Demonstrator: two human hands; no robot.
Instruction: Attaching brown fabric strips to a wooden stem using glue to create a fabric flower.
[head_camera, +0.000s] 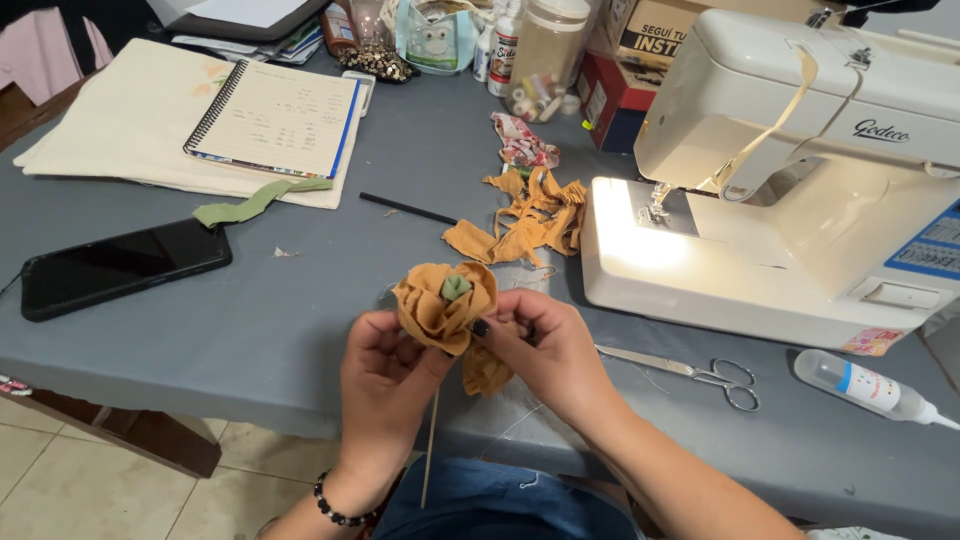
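You hold the mustard fabric flower (445, 305) over the table edge (250, 390): left hand (385, 375) cups it, right hand (545, 350) pinches its petal. You seem to be shaping petals; the next tuck needs gentle fingers.

A grey cloth covers the table (300, 330), draping over its near edge. Under the left corner a dark wooden leg (150, 440) stands on a floor (90, 490) of pale beige tiles with thin grout lines. At the upper left corner a brown wooden piece of furniture (25, 110) shows beside the table, with pink fabric (40, 50) above it. On the right of the table a white sewing machine (800, 160) stands, and its small built-in lamp throws a bright warm patch on the machine's own bed (640, 240). The remaining light is soft and even, with faint shadows.
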